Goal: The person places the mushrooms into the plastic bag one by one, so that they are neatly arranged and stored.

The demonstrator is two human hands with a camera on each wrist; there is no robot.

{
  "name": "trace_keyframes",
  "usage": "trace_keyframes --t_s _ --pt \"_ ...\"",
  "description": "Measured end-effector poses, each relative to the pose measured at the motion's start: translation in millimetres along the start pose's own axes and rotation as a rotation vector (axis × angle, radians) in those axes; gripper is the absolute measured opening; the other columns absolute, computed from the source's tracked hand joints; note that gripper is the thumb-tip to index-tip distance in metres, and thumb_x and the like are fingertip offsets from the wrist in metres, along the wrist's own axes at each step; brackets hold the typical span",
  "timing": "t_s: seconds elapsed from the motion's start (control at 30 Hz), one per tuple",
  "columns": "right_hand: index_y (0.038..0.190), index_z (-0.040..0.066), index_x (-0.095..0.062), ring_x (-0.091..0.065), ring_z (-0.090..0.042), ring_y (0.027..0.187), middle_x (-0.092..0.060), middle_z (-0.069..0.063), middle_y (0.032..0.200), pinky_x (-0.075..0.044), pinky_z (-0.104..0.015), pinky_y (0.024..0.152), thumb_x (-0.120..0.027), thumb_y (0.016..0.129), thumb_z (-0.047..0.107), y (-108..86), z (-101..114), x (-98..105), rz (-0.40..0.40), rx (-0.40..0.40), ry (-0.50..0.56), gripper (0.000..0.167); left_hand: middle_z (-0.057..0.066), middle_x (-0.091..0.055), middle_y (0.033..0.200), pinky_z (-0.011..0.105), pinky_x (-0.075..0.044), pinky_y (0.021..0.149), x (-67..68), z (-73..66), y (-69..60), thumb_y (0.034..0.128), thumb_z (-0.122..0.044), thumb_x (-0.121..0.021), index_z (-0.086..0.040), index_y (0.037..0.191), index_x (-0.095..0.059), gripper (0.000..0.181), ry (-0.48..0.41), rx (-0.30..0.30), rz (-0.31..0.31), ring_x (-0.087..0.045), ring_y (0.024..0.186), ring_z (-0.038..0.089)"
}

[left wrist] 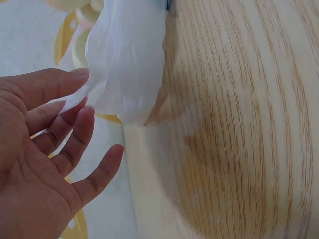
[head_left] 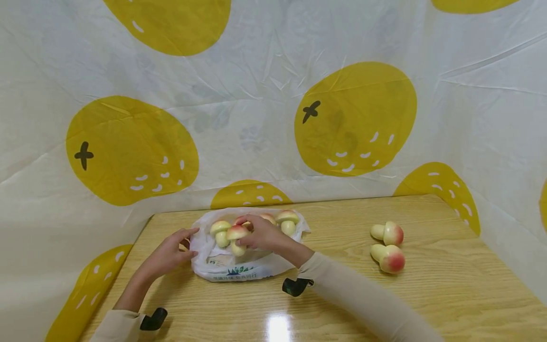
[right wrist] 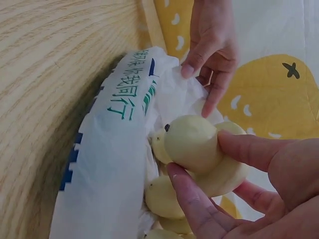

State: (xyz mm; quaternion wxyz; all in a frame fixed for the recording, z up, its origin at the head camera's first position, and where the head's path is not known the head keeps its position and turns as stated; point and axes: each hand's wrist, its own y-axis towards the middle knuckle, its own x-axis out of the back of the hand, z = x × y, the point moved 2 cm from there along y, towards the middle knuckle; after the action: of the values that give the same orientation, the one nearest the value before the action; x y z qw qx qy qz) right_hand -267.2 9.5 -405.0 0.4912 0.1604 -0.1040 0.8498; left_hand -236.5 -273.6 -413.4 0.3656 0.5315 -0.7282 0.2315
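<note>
A model mushroom (head_left: 237, 232) with a pale stem and red-tinged cap is held between the thumb and fingers of my right hand (head_left: 265, 233), over the bag. In the right wrist view, the held mushroom (right wrist: 192, 142) shows its smooth, pale yellow stem. My left hand (head_left: 173, 251) holds the left rim of the white plastic bag (head_left: 237, 275), its edge between thumb and fingers in the left wrist view. Inside the open bag lie several more mushrooms, among them a yellow-capped one (head_left: 221, 232) at left and another mushroom (head_left: 288, 223) at right; my right hand partly hides others.
Two pale mushrooms with red caps, an upper mushroom (head_left: 388, 233) and a lower mushroom (head_left: 390, 259), lie on the right of the wooden table (head_left: 333, 294). A white curtain (head_left: 252, 133) with yellow fruit prints hangs behind the table and along its sides.
</note>
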Motion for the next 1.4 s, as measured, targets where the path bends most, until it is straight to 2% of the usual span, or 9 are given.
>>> trace_keyframes --t_s 0.1,0.27,0.43,0.7,0.97,1.07,1.27,1.4 --pt "0.122 0.012 -0.065 -0.066 -0.021 0.075 -0.067 -0.008 0.11 -0.054 -0.027 0.066 -0.084 0.083 0.012 0.8 1.5 -5.9 -0.013 0.017 -0.077 0.044 0.01 -0.059 0.112 0.028 -0.051 0.074 -0.2 0.4 -0.2 0.0914 -0.009 -0.075 0.006 0.147 -0.048 0.063 -0.003 0.002 0.0 -0.058 0.102 0.026" --pt "0.125 0.013 -0.065 -0.062 -0.016 0.092 -0.068 -0.003 0.111 -0.05 -0.028 0.079 -0.087 0.081 0.021 0.5 2.4 -17.1 -0.048 0.042 -0.255 0.05 0.01 -0.059 0.112 0.027 -0.051 0.074 -1.4 1.6 -1.0 0.0917 -0.009 -0.075 0.007 0.147 -0.048 0.063 -0.015 0.001 0.004 -0.057 0.102 0.025" --pt "0.125 0.013 -0.067 -0.06 -0.015 0.095 -0.068 0.0 0.106 -0.048 -0.029 0.082 -0.087 0.08 0.027 1.8 1.3 -27.3 -0.068 0.069 -0.343 0.051 0.01 -0.059 0.111 0.028 -0.051 0.075 -1.6 1.3 -1.4 0.0916 -0.009 -0.075 0.007 0.146 -0.048 0.063 -0.016 -0.01 0.0 -0.057 0.101 0.025" --pt "0.129 0.011 -0.065 -0.059 -0.011 0.089 -0.068 -0.001 0.108 -0.048 -0.028 0.079 -0.084 0.083 0.028 1.0 4.3 -39.4 -0.032 0.057 -0.353 0.052 0.01 -0.059 0.112 0.029 -0.052 0.076 -0.7 1.0 -1.3 0.0924 -0.009 -0.074 0.006 0.147 -0.047 0.063 -0.014 -0.01 0.0 -0.057 0.101 0.025" --pt "0.129 0.01 -0.064 -0.063 -0.012 0.095 -0.07 -0.003 0.118 -0.049 -0.028 0.081 -0.083 0.085 0.027 -0.9 4.0 -50.2 -0.01 0.067 -0.389 0.051 0.01 -0.059 0.111 0.029 -0.051 0.076 -0.3 2.0 -1.8 0.0925 -0.009 -0.074 0.007 0.146 -0.048 0.062 -0.018 -0.027 -0.001 -0.056 0.1 0.024" --pt "0.128 0.01 -0.064 -0.062 -0.01 0.094 -0.07 -0.002 0.115 -0.048 -0.026 0.081 -0.083 0.085 0.028 -0.9 4.5 -52.1 -0.021 0.068 -0.397 0.051 0.01 -0.058 0.111 0.029 -0.051 0.076 -0.6 2.1 -1.9 0.0924 -0.009 -0.074 0.008 0.146 -0.047 0.062 -0.022 -0.032 0.001 -0.056 0.1 0.024" --pt "0.126 0.008 -0.062 -0.055 -0.009 0.076 -0.067 0.001 0.095 -0.045 -0.025 0.069 -0.081 0.087 0.028 -0.2 4.3 -54.9 -0.033 0.058 -0.384 0.048 0.011 -0.058 0.112 0.031 -0.052 0.079 -0.4 3.1 -2.0 0.0925 -0.009 -0.074 0.007 0.147 -0.047 0.062 -0.019 -0.03 0.001 -0.056 0.1 0.024" --pt "0.125 0.006 -0.061 -0.052 -0.01 0.071 -0.062 0.003 0.089 -0.043 -0.025 0.066 -0.081 0.088 0.029 -0.5 4.3 -56.5 -0.043 0.052 -0.375 0.048 0.01 -0.058 0.113 0.031 -0.053 0.079 -0.3 4.1 -1.8 0.0925 -0.01 -0.074 0.006 0.147 -0.048 0.062 -0.019 -0.03 0.0 -0.056 0.101 0.024"
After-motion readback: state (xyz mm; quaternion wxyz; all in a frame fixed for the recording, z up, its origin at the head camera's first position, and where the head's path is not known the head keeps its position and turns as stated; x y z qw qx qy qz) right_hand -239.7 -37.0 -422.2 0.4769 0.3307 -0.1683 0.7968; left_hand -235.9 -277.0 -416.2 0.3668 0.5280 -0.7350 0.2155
